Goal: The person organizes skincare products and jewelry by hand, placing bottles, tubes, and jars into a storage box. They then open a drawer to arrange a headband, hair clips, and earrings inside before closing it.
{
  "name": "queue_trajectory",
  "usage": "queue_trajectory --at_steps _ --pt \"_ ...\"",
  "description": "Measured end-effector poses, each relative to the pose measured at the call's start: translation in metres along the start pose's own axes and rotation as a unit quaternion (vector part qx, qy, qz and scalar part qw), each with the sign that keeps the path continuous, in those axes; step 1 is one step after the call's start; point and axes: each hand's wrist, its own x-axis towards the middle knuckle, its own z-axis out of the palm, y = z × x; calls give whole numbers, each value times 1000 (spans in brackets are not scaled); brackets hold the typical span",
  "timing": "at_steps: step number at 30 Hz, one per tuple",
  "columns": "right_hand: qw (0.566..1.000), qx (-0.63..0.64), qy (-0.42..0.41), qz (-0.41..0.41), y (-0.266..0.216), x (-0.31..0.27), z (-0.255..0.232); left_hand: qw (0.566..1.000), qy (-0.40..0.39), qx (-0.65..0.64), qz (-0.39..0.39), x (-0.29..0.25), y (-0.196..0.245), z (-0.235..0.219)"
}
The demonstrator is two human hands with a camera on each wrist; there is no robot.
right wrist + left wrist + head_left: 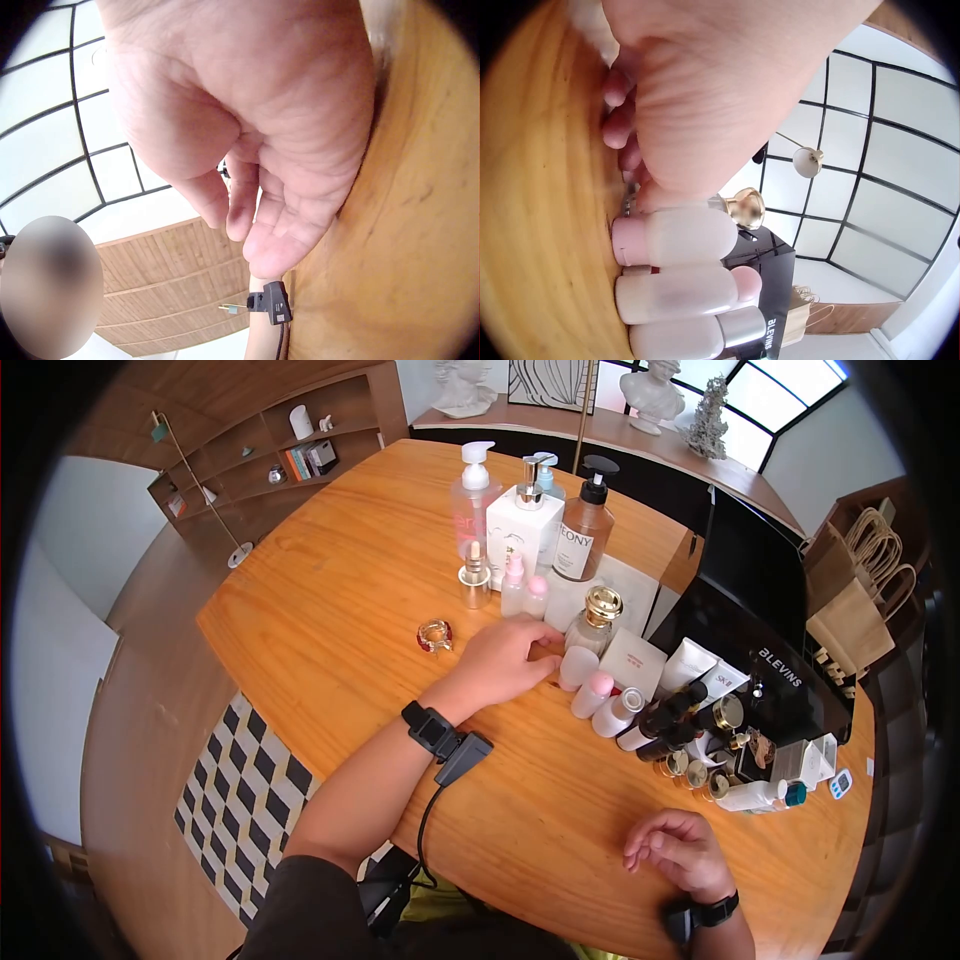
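My left hand (505, 658) reaches in at the left side of a clear glass bottle with a gold cap (603, 605). Its index fingertip and thumb come right up to the glass, with a gap between them. Close by the thumb stands a frosted bottle (694, 236), upside down on its pink cap. The lower fingers (616, 131) curl loosely just above the wood in the left wrist view. My right hand (685, 855) rests at the table's near right, side down, fingers loosely bent, holding nothing.
Pump bottles, including a white one (525, 530) and an amber one (583, 535), stand at the back. Small bottles and tubes (690, 663) line the right, before a black BLEVINS box (775, 660). A red and gold ring-shaped piece (434, 636) lies left of my left hand.
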Motion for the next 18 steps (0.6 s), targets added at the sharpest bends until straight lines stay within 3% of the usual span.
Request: queue_trajectory --at_steps 14,18 --pt "1000 4 -17 3 0 -3 -5 999 -28 -14 -33 -2 6 -6" --pt "999 -22 -26 11 -2 -3 -6 995 -53 -73 -45 -6 6 -32"
